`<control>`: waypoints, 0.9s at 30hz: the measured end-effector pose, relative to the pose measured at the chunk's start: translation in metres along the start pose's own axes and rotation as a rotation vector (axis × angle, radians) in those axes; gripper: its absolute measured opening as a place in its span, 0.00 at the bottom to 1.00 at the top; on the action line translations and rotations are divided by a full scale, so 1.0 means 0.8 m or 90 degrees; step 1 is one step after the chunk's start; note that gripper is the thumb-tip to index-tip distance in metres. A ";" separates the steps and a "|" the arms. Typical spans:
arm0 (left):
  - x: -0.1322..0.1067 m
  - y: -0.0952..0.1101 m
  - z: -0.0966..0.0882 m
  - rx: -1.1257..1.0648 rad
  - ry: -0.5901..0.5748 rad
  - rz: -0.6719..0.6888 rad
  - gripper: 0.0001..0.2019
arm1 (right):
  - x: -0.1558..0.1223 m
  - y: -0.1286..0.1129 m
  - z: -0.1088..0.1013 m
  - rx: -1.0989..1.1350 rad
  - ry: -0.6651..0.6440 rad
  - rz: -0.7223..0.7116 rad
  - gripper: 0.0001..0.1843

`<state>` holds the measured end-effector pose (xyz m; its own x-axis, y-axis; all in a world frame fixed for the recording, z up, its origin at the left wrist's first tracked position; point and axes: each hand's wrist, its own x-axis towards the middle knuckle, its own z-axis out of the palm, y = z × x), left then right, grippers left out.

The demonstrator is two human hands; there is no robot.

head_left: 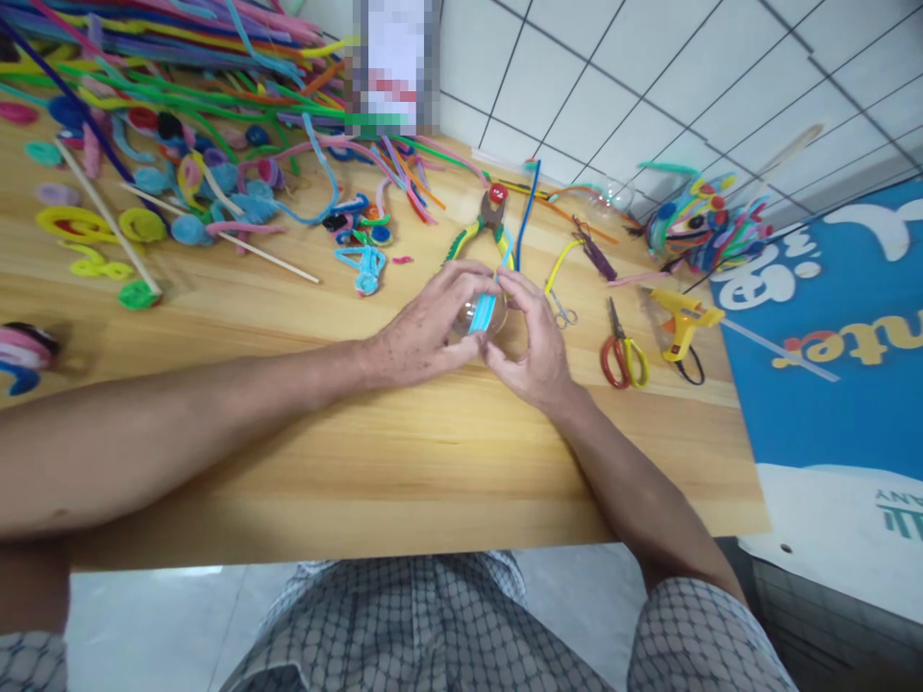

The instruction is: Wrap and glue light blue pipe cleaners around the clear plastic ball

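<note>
My left hand (422, 327) and my right hand (535, 341) meet over the middle of the table, fingers curled round a small clear rounded piece (501, 325), apparently plastic. Bright light-blue pipe cleaner (483, 312) lies in close parallel strands across it, between my fingertips. One loose end of it sticks up past my right fingers. Both hands are closed on the piece, thumbs at the near side. Just beyond them lie pliers (492, 223) with green and yellow handles. A dark blue pipe cleaner (530, 213) lies beside the pliers.
To the right are red-and-yellow-handled scissors (624, 358), small metal scissors (563, 312) and a yellow glue gun (684, 322). Pipe cleaners (180, 58) are heaped at the back left, with coloured coils and wooden sticks (108, 216) nearer. A white tiled wall (577, 77) borders the table.
</note>
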<state>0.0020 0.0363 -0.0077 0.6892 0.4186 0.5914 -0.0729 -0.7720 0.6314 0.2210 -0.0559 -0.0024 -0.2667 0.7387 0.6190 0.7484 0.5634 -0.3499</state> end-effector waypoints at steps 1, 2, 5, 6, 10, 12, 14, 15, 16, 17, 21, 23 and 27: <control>0.000 0.000 0.000 0.000 -0.001 0.001 0.24 | 0.000 0.001 0.000 0.000 0.000 -0.006 0.41; 0.000 0.001 0.000 0.001 -0.002 0.003 0.24 | -0.001 0.002 0.000 -0.001 -0.001 -0.009 0.41; 0.001 0.002 0.000 0.004 -0.001 0.006 0.25 | -0.002 0.004 -0.001 -0.011 -0.014 -0.002 0.43; 0.001 0.002 0.000 0.004 -0.001 0.005 0.25 | -0.003 0.005 -0.001 -0.016 -0.017 0.001 0.43; 0.001 0.003 0.000 0.005 -0.004 -0.004 0.25 | -0.003 0.004 0.000 -0.005 -0.004 0.002 0.41; 0.000 0.003 0.000 0.006 -0.005 -0.005 0.25 | -0.003 0.003 0.000 0.002 0.002 -0.001 0.41; 0.000 0.003 -0.001 0.004 -0.003 0.000 0.24 | -0.004 0.003 0.001 -0.005 -0.004 0.003 0.41; 0.000 0.004 -0.001 0.004 -0.001 0.003 0.23 | -0.004 0.003 0.001 -0.011 -0.010 0.005 0.42; 0.000 0.004 -0.001 0.003 0.000 0.004 0.22 | -0.004 0.004 0.001 -0.015 -0.016 0.008 0.43; 0.000 0.005 -0.002 0.002 0.001 0.003 0.21 | -0.004 0.004 0.001 -0.016 -0.021 0.009 0.44; 0.000 0.008 -0.002 -0.009 0.000 -0.018 0.17 | -0.004 0.004 0.002 -0.001 -0.005 -0.003 0.44; 0.000 0.009 -0.002 -0.015 0.001 -0.024 0.17 | -0.003 0.002 0.002 0.008 0.009 -0.012 0.43; 0.000 0.009 -0.002 -0.017 0.007 -0.025 0.16 | -0.003 -0.001 0.004 0.013 0.015 -0.011 0.42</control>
<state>0.0008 0.0318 -0.0025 0.6837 0.4535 0.5718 -0.0656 -0.7421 0.6671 0.2193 -0.0567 -0.0058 -0.2652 0.7198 0.6416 0.7311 0.5839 -0.3529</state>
